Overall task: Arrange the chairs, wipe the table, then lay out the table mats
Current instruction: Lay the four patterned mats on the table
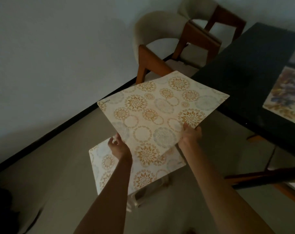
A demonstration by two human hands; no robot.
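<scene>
Mat in hand: cream, stiff rectangular table mat printed with gold and pale blue floral medallions point(157, 114), up in the air in front of me, tilted, its far corner reaching over the edge of the table.
Right hand: my right hand point(191, 135) pinches the mat's near right corner, thumb on top and fingers tucked under, so I can steer that corner toward the table.
Left hand: my left hand point(118, 146) is at the near left edge, fingers curled at the rim; they look to be holding it from beneath, though how firmly I cannot quite tell. Two hands because the sheet is wide and would flop from one corner.
Stack below: more mats of the same cream medallion print point(109, 166) lie flat on a low pale stool-like stand, right under my arms. Handy supply, close to the table.
Table: long dark tabletop point(244, 68) runs away on my right. Its near end is bare, and I judge that is where this one goes.
Already laid: cream mats with a purple and gold flower print point(285, 92) sit flat further along the table, side by side with a gap between. I'd match that spacing.
Chairs: two beige upholstered chairs with curved backs and brown wooden legs point(160, 39) stand tucked against the far side of the table by the wall, so that step looks done.
Stage: laying mats, part way through by my reckoning.
Next: swing it right, level it, lower it square to the edge.
Risk: dim light, easy to set it crooked.
</scene>
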